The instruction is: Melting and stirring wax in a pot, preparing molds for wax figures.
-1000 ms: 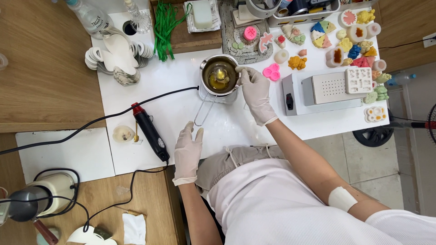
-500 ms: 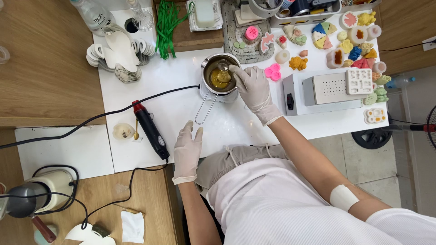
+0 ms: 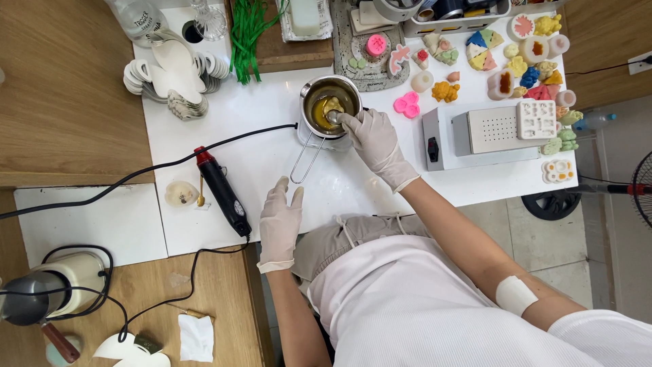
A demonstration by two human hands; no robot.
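- Stirring is the work shown: your right hand, in a white glove, pinches a small metal spoon whose bowl sits in the amber liquid of the small steel melting pot.
- Grip, right: fingers closed together on the spoon's handle, just above the pot's rim.
- Grip, left: your left hand, also gloved, lies flat on the white counter with fingers apart, holding nothing.
- Pot: stands upright near the counter's middle; pale lumps float in the liquid; its wire handle points towards you, between your two hands.
- Black heat gun with red tip: lies on the counter just left of your left hand, its cable trailing off the counter edge.
- Grey metal box appliance: to the right of your stirring hand, with a white silicone mould on top.
- Coloured moulded shapes: scattered behind and beside the pot.
- Risk, as a judgement: nothing steadies the pot, so a hard stir could tip or slide it and spill liquid that may be hot.
- Risk: your forearm could knock the wire handle.
- Risk: the heat gun's cable could snag near your left wrist.
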